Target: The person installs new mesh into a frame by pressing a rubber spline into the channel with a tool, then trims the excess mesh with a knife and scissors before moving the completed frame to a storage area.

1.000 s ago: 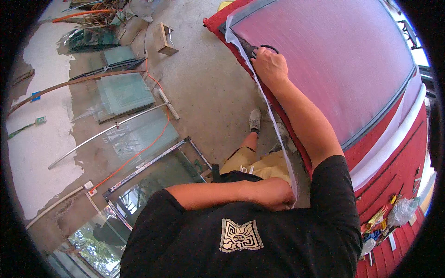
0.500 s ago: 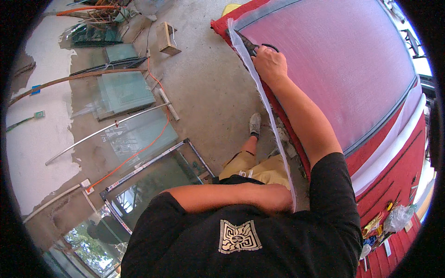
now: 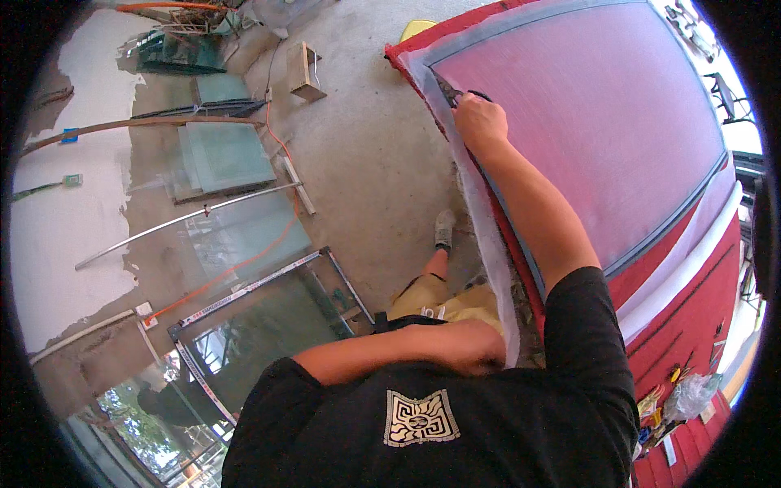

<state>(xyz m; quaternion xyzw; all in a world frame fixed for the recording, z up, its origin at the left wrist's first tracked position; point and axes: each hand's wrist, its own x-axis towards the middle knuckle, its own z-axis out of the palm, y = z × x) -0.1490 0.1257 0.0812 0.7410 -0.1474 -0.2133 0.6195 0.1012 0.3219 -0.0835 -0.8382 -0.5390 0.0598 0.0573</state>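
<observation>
My right hand (image 3: 482, 122) is closed around the black handles of a pair of scissors (image 3: 447, 88). The blades point up and left along the near left edge of a large sheet of white mesh (image 3: 569, 122). This sheet lies over a red-covered table, with a dark grey frame (image 3: 643, 259) showing along its sides. A loose mesh strip (image 3: 494, 236) hangs past the table's left edge and runs down to my left hand (image 3: 490, 347). That hand is low in front of my body; its fingers are hidden, so its hold on the strip cannot be made out.
A rolled length of white mesh (image 3: 683, 256) lies on the red surface (image 3: 679, 329) at right, near a clear plastic bag (image 3: 693, 396). Glass panes (image 3: 224, 159) lean at the left with a framed pane (image 3: 268, 325). A small wooden box (image 3: 306, 73) stands on the floor.
The whole view has shifted slightly. The loose mesh strip now spreads wider and flatter along the table edge. My right hand still grips the scissors at nearly the same place.
</observation>
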